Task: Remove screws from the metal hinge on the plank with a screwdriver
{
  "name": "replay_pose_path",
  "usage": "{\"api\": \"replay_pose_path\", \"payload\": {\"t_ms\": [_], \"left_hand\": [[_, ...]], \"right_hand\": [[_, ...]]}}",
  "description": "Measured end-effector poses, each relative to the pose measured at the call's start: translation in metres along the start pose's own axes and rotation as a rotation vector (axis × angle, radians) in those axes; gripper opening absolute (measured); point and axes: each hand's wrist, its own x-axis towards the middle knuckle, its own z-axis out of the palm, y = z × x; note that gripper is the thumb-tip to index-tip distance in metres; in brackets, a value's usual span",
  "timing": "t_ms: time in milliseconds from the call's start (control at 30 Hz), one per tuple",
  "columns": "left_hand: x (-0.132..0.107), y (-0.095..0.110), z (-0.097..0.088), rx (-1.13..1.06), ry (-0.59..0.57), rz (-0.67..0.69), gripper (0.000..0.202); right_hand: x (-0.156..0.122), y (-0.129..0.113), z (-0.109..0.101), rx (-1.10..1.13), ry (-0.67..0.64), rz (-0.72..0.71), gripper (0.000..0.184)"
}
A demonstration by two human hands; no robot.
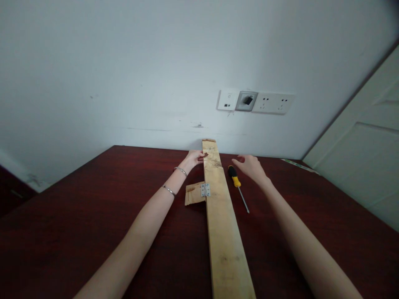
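A long pale wooden plank [222,220] lies lengthwise on the dark red table [93,207], running from the near edge toward the wall. A small wooden piece [193,193] is joined to its left side by a silver hinge [205,189]. My left hand [195,158] rests against the plank's left edge near its far end, fingers curled on it. My right hand [249,166] hovers open just right of the plank, above the yellow-and-black handle of a screwdriver [237,186] that lies on the table.
A white wall stands right behind the table, with a row of sockets and a switch plate [255,101]. A pale door [368,158] is at the right. A thin strip [299,165] lies at the table's far right corner.
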Motion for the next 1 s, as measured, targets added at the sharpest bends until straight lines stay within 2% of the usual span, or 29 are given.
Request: {"api": "replay_pose_path", "payload": {"t_ms": [100,200,300,400,567,633,733,800,900,1000], "left_hand": [[0.001,0.0,0.0,0.0,-0.004,-0.008,0.031],[0.001,0.0,0.001,-0.004,-0.007,-0.017,0.028],[0.001,0.0,0.001,-0.012,-0.003,-0.016,0.026],[0.001,0.0,0.001,-0.018,0.003,-0.017,0.026],[-0.001,0.003,0.003,-0.013,0.029,-0.042,0.032],[-0.003,0.004,0.005,-0.01,0.036,-0.052,0.035],[-0.007,0.005,0.006,-0.01,0.045,-0.054,0.033],[-0.008,0.005,0.006,-0.01,0.047,-0.051,0.03],[-0.007,0.005,0.006,-0.007,0.042,-0.047,0.028],[-0.007,0.004,0.005,-0.01,0.013,-0.037,0.031]], "right_hand": [[-0.019,-0.023,-0.02,0.059,0.006,-0.068,0.037],[-0.048,-0.034,-0.023,0.259,-0.043,-0.168,0.033],[-0.076,-0.031,-0.014,0.477,-0.211,-0.05,0.038],[-0.095,-0.024,-0.001,0.637,-0.25,0.091,0.04],[-0.098,-0.021,0.005,0.941,-0.333,0.311,0.036],[-0.097,-0.022,0.005,0.99,-0.369,0.353,0.037],[-0.098,-0.024,0.007,1.019,-0.418,0.381,0.035],[-0.101,-0.026,0.01,1.042,-0.458,0.384,0.027],[-0.107,-0.03,0.017,1.131,-0.504,0.338,0.017],[-0.111,-0.031,0.025,1.208,-0.476,0.282,0.021]]}}
